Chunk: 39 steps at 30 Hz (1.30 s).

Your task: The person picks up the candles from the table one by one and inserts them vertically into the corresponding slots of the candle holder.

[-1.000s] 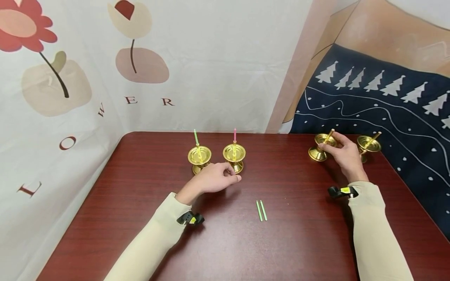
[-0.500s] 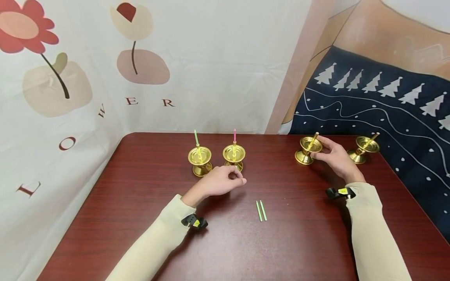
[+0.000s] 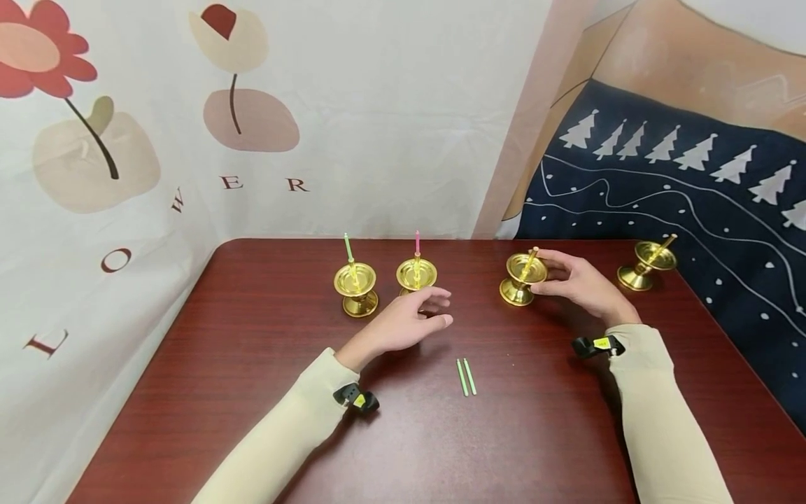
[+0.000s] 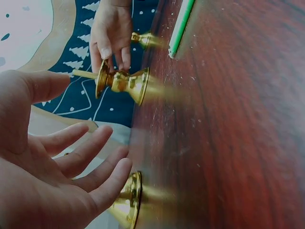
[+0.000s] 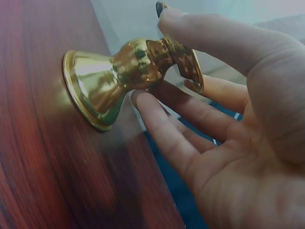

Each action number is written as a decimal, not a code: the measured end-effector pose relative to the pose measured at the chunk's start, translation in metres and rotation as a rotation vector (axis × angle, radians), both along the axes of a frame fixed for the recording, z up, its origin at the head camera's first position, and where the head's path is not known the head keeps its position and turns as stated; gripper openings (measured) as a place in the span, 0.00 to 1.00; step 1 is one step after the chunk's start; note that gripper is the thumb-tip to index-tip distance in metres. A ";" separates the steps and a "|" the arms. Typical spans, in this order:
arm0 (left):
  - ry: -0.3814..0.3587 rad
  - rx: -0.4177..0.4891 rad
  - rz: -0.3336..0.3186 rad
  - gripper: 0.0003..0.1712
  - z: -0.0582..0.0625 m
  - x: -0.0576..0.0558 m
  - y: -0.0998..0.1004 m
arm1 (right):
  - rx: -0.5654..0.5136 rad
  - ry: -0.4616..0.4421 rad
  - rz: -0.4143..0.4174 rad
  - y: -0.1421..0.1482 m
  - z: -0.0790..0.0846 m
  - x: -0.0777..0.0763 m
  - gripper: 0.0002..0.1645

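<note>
My right hand [image 3: 582,288] grips a brass candle holder [image 3: 517,292] by its upper part, thumb and fingers on either side of the dish. In the right wrist view that candle holder's flared base [image 5: 88,90] stands upright on or close over the table. A bare gold tube [image 3: 530,260] rises from its dish. My left hand [image 3: 408,323] has its fingers spread and relaxed, holding nothing. It partly hides a second candle holder [image 3: 408,273] bearing a pink candle [image 3: 417,243]. Left of that stands another candle holder [image 3: 359,305] with a green candle [image 3: 348,247].
Two green candles [image 3: 462,378] lie side by side on the dark red wooden table [image 3: 529,434]. One more brass candle holder [image 3: 636,278], with a bare tube, stands near the right edge. Printed cloth [image 3: 390,140] hangs along the table's back and sides.
My right hand has brought its candle holder leftward, away from the one at the right edge. My left hand has shifted slightly right and its fingers have spread.
</note>
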<state>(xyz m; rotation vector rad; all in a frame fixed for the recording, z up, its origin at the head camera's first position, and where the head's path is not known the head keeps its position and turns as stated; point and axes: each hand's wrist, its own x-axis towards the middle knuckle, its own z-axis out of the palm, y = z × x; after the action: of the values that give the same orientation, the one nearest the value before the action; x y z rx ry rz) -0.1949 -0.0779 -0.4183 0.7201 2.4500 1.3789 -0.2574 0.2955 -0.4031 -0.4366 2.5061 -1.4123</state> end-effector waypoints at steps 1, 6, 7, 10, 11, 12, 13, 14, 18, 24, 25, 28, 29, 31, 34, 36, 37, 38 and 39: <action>-0.004 0.007 -0.009 0.31 0.001 -0.002 0.002 | 0.009 0.007 0.003 -0.002 0.001 0.000 0.47; -0.024 0.016 -0.057 0.38 0.001 -0.010 0.017 | 0.039 0.034 0.021 -0.017 0.001 0.000 0.45; -0.030 0.017 -0.065 0.40 0.001 -0.012 0.021 | 0.042 0.034 0.025 -0.021 0.002 0.000 0.45; -0.036 0.012 -0.077 0.44 -0.001 -0.018 0.031 | 0.038 0.041 0.048 -0.030 0.002 0.001 0.44; -0.039 0.011 -0.080 0.46 -0.002 -0.020 0.034 | 0.034 0.044 0.056 -0.033 0.002 0.002 0.44; -0.040 0.010 -0.084 0.48 -0.003 -0.023 0.037 | 0.030 0.048 0.063 -0.036 0.003 0.003 0.43; -0.040 0.011 -0.087 0.49 -0.005 -0.025 0.039 | 0.023 0.052 0.072 -0.039 0.003 0.004 0.43; -0.038 0.009 -0.087 0.50 -0.005 -0.027 0.042 | 0.015 0.054 0.081 -0.042 0.004 0.006 0.43; -0.032 0.004 -0.071 0.55 -0.010 -0.036 0.048 | 0.014 0.064 0.100 -0.050 0.006 0.014 0.43; -0.046 0.020 -0.038 0.56 -0.014 -0.045 0.055 | 0.048 0.065 0.043 -0.059 0.004 0.031 0.46; -0.054 0.028 -0.035 0.56 -0.014 -0.046 0.057 | 0.044 0.058 0.015 -0.061 0.003 0.035 0.45; -0.064 0.037 -0.028 0.55 -0.014 -0.050 0.061 | 0.019 0.036 -0.035 -0.067 0.000 0.047 0.33; -0.065 0.037 -0.026 0.55 -0.014 -0.050 0.063 | 0.029 0.039 -0.037 -0.069 -0.002 0.052 0.27; -0.063 0.035 -0.023 0.54 -0.014 -0.052 0.065 | 0.082 0.073 -0.005 -0.074 -0.006 0.062 0.17; -0.051 0.035 -0.015 0.52 -0.015 -0.055 0.068 | 0.175 0.150 0.096 -0.084 -0.012 0.078 0.07; -0.050 0.042 -0.014 0.50 -0.015 -0.056 0.070 | 0.218 0.195 0.153 -0.091 -0.016 0.087 0.08; -0.050 0.047 -0.015 0.49 -0.016 -0.056 0.070 | 0.224 0.207 0.175 -0.095 -0.018 0.092 0.08; -0.055 0.054 -0.017 0.49 -0.016 -0.057 0.071 | 0.236 0.218 0.187 -0.099 -0.021 0.096 0.09; -0.058 0.059 -0.021 0.49 -0.016 -0.057 0.071 | 0.246 0.231 0.194 -0.102 -0.023 0.100 0.10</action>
<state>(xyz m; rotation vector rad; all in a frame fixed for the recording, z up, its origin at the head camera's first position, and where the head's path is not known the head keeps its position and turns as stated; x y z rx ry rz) -0.2522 -0.0069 -0.4339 0.7064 2.3596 1.4489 -0.1578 0.1935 -0.4257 -0.8069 2.6843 -1.0170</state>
